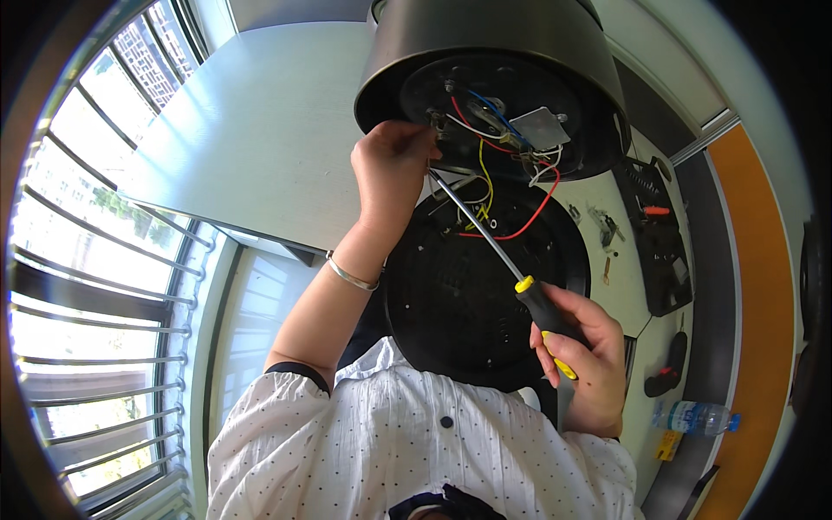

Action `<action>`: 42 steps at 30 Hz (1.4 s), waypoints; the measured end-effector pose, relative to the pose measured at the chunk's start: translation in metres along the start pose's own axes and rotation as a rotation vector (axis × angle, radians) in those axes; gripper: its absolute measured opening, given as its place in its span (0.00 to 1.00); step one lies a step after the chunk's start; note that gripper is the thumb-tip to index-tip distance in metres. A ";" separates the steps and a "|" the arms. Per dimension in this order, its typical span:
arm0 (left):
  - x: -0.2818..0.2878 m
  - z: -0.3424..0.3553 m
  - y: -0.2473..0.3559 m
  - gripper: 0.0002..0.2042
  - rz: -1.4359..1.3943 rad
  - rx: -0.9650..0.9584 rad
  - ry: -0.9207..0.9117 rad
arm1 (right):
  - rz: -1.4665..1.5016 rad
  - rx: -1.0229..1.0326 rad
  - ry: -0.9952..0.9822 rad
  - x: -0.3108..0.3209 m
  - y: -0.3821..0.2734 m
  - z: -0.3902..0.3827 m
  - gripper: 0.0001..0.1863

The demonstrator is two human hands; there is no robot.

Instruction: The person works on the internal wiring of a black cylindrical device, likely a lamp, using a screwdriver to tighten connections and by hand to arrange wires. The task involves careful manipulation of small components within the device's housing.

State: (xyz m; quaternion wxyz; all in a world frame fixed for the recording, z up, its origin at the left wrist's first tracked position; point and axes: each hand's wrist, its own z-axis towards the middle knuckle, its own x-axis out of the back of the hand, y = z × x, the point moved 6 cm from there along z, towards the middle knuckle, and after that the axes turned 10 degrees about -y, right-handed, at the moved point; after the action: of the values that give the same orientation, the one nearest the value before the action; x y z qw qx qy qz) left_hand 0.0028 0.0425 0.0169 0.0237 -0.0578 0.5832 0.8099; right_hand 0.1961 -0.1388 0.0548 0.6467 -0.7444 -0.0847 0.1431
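My right hand [582, 351] grips a screwdriver [490, 234] by its black and yellow handle. The long metal shaft slants up and left, with its tip close under the fingers of my left hand [394, 160]. Those fingers are pinched together at the left inside edge of a dark grey round appliance housing [485, 39]; what they hold is hidden. Red, blue, white and yellow wires run across the housing's open underside, beside a small metal plate [539, 128]. A red wire [533, 217] and yellow wires hang down to a round black cover [451, 303] in front of me.
A pale table [251, 113] stretches left toward a barred window [95, 286]. Right of the cover lie small metal parts [604, 224], a black tool case [663, 251] with a red-handled tool, a black and red tool [666, 368], and a plastic water bottle [698, 418].
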 end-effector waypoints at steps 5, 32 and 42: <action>0.000 0.000 0.002 0.05 0.095 -0.044 0.030 | -0.022 0.027 0.002 0.001 0.002 -0.001 0.24; -0.013 -0.008 0.034 0.01 0.768 -0.453 0.124 | -0.015 0.031 -0.028 0.003 0.005 -0.010 0.25; -0.014 -0.007 0.035 0.01 0.838 -0.452 0.147 | -0.016 0.009 -0.021 0.009 0.003 -0.015 0.24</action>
State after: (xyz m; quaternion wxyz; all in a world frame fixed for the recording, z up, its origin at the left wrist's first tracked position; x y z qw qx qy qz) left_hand 0.0129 0.0251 0.0494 -0.3591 0.1214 0.3660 0.8499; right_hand 0.2088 -0.1507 0.0524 0.6502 -0.7393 -0.0966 0.1462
